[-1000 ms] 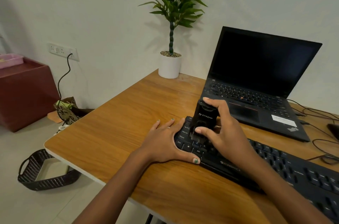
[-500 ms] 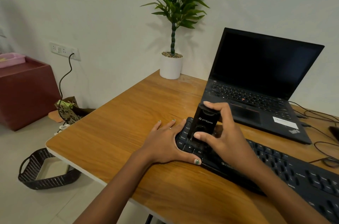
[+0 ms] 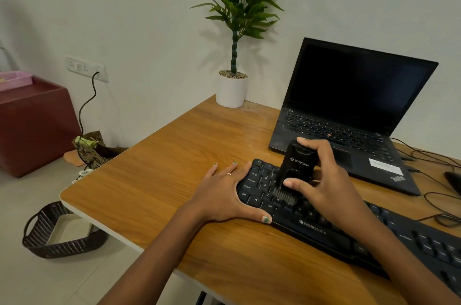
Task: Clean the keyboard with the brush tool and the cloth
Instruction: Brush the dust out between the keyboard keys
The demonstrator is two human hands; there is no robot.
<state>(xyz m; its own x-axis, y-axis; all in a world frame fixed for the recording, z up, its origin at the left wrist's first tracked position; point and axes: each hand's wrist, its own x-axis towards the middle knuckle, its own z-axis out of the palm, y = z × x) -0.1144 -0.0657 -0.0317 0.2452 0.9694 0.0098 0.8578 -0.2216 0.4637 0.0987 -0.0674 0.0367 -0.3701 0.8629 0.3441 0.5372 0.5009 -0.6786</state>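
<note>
A black keyboard (image 3: 324,232) lies on the wooden desk (image 3: 174,167), running from the centre to the lower right. My right hand (image 3: 324,185) grips a black brush tool (image 3: 295,167) upright, with its grey bristles down on the keys near the keyboard's left end. My left hand (image 3: 224,192) lies flat with straight fingers against the keyboard's left edge, thumb along its front. No cloth is in view.
An open black laptop (image 3: 349,110) stands behind the keyboard. A potted plant (image 3: 233,90) sits at the desk's back corner. Cables (image 3: 436,162) trail at the right. On the floor to the left are a dark basket (image 3: 57,232) and a red cabinet (image 3: 32,125).
The brush has shifted slightly right and toward me along the keys, its bristles now showing below my thumb. My left hand stays in place.
</note>
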